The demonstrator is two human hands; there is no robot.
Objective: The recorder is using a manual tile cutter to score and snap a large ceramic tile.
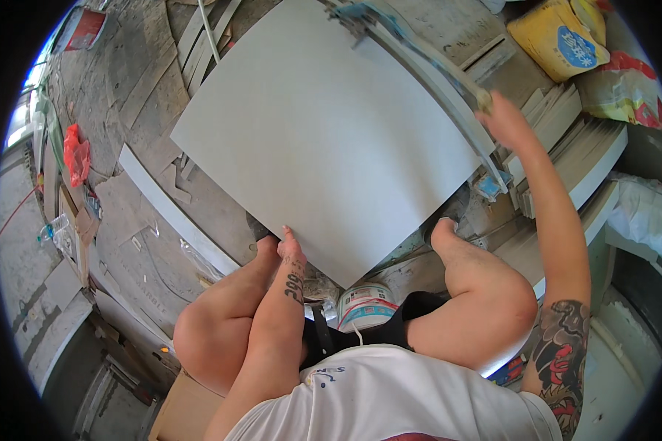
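A large pale grey tile [309, 132] lies in front of me, one corner pointing toward me. My left hand [291, 246] is at its near left edge, thumb at the rim and the other fingers mostly hidden. Along the tile's right side runs the metal rail of a manual tile cutter [457, 117], with a blue end piece [490, 185] near my right foot. My right hand [509, 123] is closed round the end of the cutter's long handle [449, 67]. The handle slants away to a blue-grey cutter head at the far end of the rail, slightly blurred.
A white bucket [366, 305] stands between my legs. Stacked tile strips [574, 158] lie at the right, below a yellow sack [555, 38]. At left are a long tile strip [171, 209], a red plastic bag [76, 154] and scattered offcuts. A red bucket [84, 29] stands far left.
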